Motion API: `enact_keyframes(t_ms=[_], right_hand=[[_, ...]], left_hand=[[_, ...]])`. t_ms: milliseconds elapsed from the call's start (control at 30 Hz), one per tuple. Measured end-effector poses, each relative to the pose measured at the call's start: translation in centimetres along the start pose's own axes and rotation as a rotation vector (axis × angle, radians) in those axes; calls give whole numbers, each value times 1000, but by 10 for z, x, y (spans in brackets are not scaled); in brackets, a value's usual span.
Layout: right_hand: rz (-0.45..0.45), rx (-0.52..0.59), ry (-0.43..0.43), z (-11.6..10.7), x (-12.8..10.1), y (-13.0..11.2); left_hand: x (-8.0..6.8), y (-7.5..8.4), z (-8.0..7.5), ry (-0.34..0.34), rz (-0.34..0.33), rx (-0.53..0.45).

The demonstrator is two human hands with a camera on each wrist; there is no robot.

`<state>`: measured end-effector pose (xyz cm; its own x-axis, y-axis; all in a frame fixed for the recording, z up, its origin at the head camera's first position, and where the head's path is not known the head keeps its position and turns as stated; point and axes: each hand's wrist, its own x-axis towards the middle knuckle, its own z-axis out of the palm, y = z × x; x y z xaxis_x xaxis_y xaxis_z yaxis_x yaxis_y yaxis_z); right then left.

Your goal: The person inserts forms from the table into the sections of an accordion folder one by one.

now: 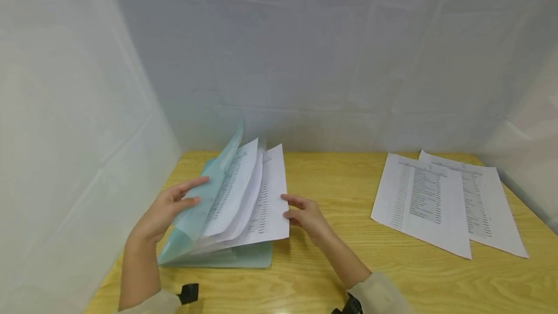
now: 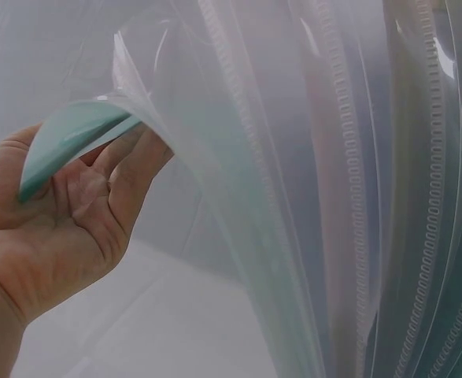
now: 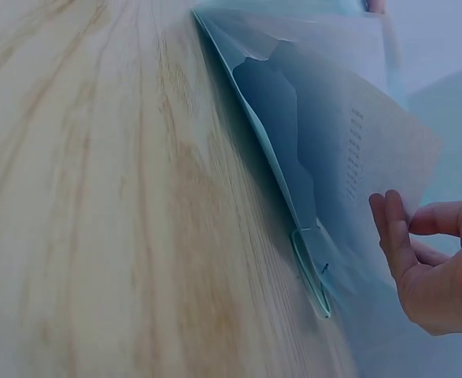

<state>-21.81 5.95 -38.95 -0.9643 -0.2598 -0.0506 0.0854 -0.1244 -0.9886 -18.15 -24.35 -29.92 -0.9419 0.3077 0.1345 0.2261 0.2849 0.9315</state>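
Observation:
A translucent teal folder (image 1: 259, 256) lies on the left part of the table, its cover and several clear sleeves (image 2: 333, 118) fanned upward. My left hand (image 1: 159, 210) grips the bent cover (image 1: 209, 195) at its left edge, thumb on one side and fingers on the other. Opposite it, my right hand (image 1: 307, 217) pinches the right edge of a white printed sheet (image 1: 274, 197) between thumb and fingers. That sheet leans out of the folder, with its left part hidden behind other printed pages (image 1: 235, 188). In the right wrist view the pinched paper (image 3: 388, 142) stands raised above the folder's lower part.
Two printed sheets (image 1: 423, 202) lie overlapping on the right side of the wooden table (image 1: 331, 178). Pale plastic sheeting (image 1: 331, 62) rises behind the table and along both sides. Dark straps (image 1: 189, 293) show at both wrists.

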Motion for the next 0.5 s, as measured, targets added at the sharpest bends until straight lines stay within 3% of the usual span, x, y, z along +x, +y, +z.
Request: enact_keyframes(t_ms=[500], right_hand=[[4, 24, -26, 12, 9, 3]], left_hand=[[0, -2, 0, 12, -7, 2]])
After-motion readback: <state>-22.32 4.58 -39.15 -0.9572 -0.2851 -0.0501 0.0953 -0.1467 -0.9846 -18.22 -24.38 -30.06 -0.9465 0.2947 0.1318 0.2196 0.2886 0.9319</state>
